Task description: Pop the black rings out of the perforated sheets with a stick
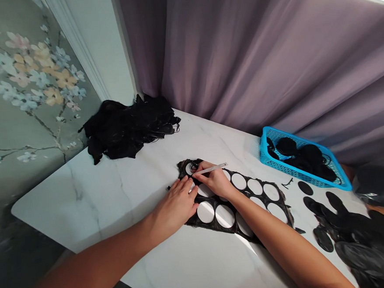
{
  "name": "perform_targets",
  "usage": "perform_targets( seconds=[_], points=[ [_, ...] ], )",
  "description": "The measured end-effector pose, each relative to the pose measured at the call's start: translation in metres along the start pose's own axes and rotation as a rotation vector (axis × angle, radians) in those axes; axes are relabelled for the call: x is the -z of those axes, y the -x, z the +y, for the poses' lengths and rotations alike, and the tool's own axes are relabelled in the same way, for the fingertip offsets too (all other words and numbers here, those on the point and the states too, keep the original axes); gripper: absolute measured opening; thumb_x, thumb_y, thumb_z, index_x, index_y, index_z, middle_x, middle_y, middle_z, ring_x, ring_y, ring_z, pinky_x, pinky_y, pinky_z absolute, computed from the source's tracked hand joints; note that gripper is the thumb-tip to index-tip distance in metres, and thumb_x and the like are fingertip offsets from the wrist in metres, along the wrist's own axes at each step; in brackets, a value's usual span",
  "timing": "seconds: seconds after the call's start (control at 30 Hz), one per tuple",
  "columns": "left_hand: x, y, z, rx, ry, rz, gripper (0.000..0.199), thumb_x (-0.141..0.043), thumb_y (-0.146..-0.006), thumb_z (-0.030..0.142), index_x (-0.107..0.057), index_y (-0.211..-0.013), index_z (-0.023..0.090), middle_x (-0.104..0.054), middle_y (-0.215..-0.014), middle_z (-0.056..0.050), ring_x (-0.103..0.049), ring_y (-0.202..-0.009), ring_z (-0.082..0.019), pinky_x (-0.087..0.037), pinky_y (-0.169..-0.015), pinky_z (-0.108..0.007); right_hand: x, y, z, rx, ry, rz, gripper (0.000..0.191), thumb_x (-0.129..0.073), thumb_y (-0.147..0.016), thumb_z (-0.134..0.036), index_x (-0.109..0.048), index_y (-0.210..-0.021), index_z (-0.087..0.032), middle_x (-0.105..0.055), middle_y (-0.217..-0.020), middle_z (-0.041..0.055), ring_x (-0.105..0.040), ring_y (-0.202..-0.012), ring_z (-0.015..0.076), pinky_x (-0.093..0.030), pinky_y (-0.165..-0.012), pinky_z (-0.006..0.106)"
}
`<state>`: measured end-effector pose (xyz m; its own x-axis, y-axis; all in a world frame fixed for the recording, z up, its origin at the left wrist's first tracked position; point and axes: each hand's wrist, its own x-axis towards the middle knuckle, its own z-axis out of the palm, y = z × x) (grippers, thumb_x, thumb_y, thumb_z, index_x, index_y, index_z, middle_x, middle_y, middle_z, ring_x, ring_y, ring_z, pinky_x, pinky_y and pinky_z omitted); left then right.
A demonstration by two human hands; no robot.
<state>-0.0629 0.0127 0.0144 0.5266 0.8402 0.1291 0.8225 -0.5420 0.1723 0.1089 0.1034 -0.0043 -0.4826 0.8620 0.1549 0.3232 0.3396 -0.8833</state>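
Observation:
A black sheet [214, 224] lies on the table, with several rows of white circles showing in it; I cannot tell if these are holes or discs. My left hand [179, 202] rests flat on the sheet's left part, fingers stretched out and holding nothing. Close beside it, my right hand [216, 179] is closed around a slim, pale, pen-like tool [218, 166]. The tool's tip points down at the sheet's upper left corner, next to a white circle [189, 168]. My right forearm hides some of the circles.
A heap of black, ragged scraps [128, 126] lies at the table's back left. Near the curtain [221, 50] stands a blue basket [263, 150] with black discs inside. Loose black discs [305, 188] and a dark pile [366, 246] spread over the right side of the marbled table [93, 199].

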Motion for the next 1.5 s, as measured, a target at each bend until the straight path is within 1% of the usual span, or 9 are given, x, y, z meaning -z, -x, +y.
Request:
perform_targets(
  seconds=[0.43, 0.5, 0.63, 0.7, 0.9, 1.03, 1.17, 1.27, 1.5],
  points=[
    [0.0, 0.0, 0.0, 0.008, -0.013, -0.018, 0.035, -0.067, -0.087, 0.027, -0.061, -0.118, 0.011, -0.06, -0.127, -0.018, -0.051, -0.129, -0.034, -0.043, -0.107, -0.045, 0.004, 0.003, -0.01, 0.326, 0.431, -0.16, 0.022, -0.045, -0.095, -0.024, -0.05, -0.074, -0.022, -0.056, -0.079, 0.006, -0.048, -0.077, 0.0222, -0.039, -0.07, 0.034],
    [0.0, 0.001, -0.001, 0.011, 0.016, -0.003, 0.034, -0.065, -0.089, 0.026, -0.06, -0.12, 0.013, -0.058, -0.13, -0.017, -0.05, -0.13, -0.034, -0.044, -0.106, -0.045, 0.023, -0.008, -0.004, 0.311, 0.499, 0.005, 0.021, -0.045, -0.093, -0.024, -0.048, -0.073, -0.023, -0.054, -0.077, 0.0058, -0.047, -0.076, 0.0226, -0.038, -0.071, 0.035],
    [0.003, 0.003, -0.002, 0.016, 0.083, 0.005, 0.03, -0.061, -0.091, 0.024, -0.06, -0.12, 0.016, -0.058, -0.131, -0.015, -0.05, -0.131, -0.033, -0.047, -0.103, -0.045, 0.079, -0.031, 0.013, 0.069, 0.542, 0.622, 0.02, -0.05, -0.088, -0.025, -0.045, -0.069, -0.022, -0.051, -0.07, 0.0029, -0.045, -0.068, 0.0199, -0.037, -0.069, 0.035],
    [0.005, 0.001, -0.006, 0.013, 0.091, -0.004, 0.029, -0.062, -0.091, 0.025, -0.062, -0.119, 0.016, -0.059, -0.128, -0.014, -0.049, -0.131, -0.034, -0.046, -0.104, -0.047, 0.097, -0.035, 0.017, -0.059, 0.41, 0.725, 0.02, -0.058, -0.083, -0.03, -0.047, -0.068, -0.022, -0.053, -0.067, 0.0009, -0.044, -0.063, 0.0171, -0.038, -0.064, 0.032],
    [0.016, -0.014, -0.043, 0.129, 0.067, 0.043, 0.053, -0.058, -0.095, 0.04, -0.044, -0.142, 0.019, -0.045, -0.147, -0.014, -0.027, -0.144, -0.038, -0.03, -0.112, -0.06, 0.067, -0.013, 0.003, -0.361, -0.459, 0.331, 0.033, -0.08, -0.065, -0.038, -0.052, -0.066, -0.02, -0.067, -0.075, 0.0044, -0.062, -0.073, 0.0177, -0.042, -0.05, 0.023],
    [0.038, -0.006, -0.046, 0.195, 0.061, 0.106, 0.041, -0.053, -0.097, 0.036, -0.053, -0.133, 0.016, -0.053, -0.138, -0.015, -0.04, -0.137, -0.034, -0.037, -0.11, -0.054, 0.035, -0.001, -0.013, -0.489, -0.781, 0.152, 0.03, -0.084, -0.065, -0.033, -0.057, -0.071, -0.018, -0.072, -0.083, 0.009, -0.067, -0.081, 0.0174, -0.045, -0.045, 0.017],
    [0.036, 0.025, -0.012, 0.116, 0.129, 0.048, 0.029, -0.055, -0.095, 0.026, -0.059, -0.122, 0.017, -0.062, -0.122, -0.011, -0.061, -0.113, -0.026, -0.051, -0.097, -0.041, 0.016, 0.005, -0.02, -0.512, -0.877, 0.061, 0.029, -0.084, -0.067, -0.032, -0.059, -0.073, -0.018, -0.071, -0.082, 0.0064, -0.07, -0.082, 0.016, -0.056, -0.057, 0.018],
    [0.013, 0.046, 0.01, 0.06, 0.103, 0.085, 0.039, -0.059, -0.093, 0.027, -0.053, -0.13, 0.017, -0.056, -0.135, -0.014, -0.053, -0.127, -0.03, -0.048, -0.103, -0.045, 0.005, 0.008, -0.022, -0.451, -0.878, 0.046, 0.035, -0.085, -0.067, -0.036, -0.053, -0.069, -0.02, -0.068, -0.079, 0.0026, -0.07, -0.087, 0.0172, -0.059, -0.062, 0.021],
    [0.0, 0.069, 0.005, 0.015, 0.022, 0.134, 0.027, -0.049, -0.096, 0.018, -0.055, -0.121, 0.015, -0.058, -0.132, -0.014, -0.052, -0.129, -0.028, -0.047, -0.106, -0.044, -0.006, 0.008, -0.024, -0.346, -0.743, -0.006, 0.04, -0.08, -0.069, -0.047, -0.05, -0.071, -0.021, -0.064, -0.081, 0.0013, -0.069, -0.09, 0.0207, -0.056, -0.062, 0.026]
  ],
)
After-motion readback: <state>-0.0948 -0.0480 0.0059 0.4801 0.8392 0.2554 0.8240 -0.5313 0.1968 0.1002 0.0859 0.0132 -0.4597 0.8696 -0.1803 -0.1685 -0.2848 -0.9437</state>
